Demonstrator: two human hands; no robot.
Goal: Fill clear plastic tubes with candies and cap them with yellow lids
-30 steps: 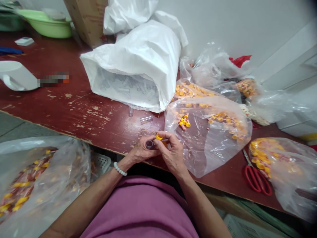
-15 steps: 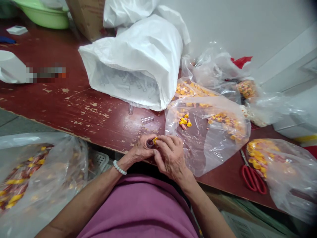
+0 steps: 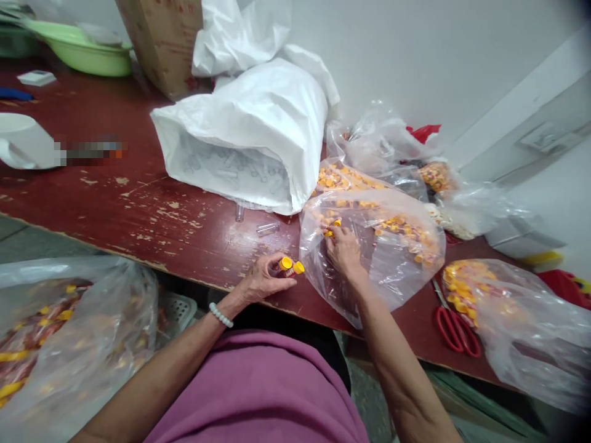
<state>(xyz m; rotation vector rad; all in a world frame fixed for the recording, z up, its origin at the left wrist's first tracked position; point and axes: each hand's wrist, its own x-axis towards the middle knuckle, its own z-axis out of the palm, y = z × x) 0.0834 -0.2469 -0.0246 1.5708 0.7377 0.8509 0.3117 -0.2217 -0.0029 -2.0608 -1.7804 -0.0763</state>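
My left hand, with a pale bead bracelet at the wrist, is closed around small tubes with yellow caps near the table's front edge. My right hand reaches into the opening of a clear plastic bag. Its bent fingers are at a few yellow-capped pieces; whether they grip one is hidden. More yellow-capped pieces lie inside that bag. Behind my left hand, a clear empty tube lies on the table, and another tube is by the mouth of a white sack holding clear tubes.
Red-handled scissors lie at the right beside another bag of yellow-capped pieces. A large filled bag is at the lower left, below the red table. A white mug, a green basin and a cardboard box stand further back.
My right hand has left my left hand and moved right and forward to the pieces in the bag. Two yellow caps now show at my left hand. The view has shifted slightly.
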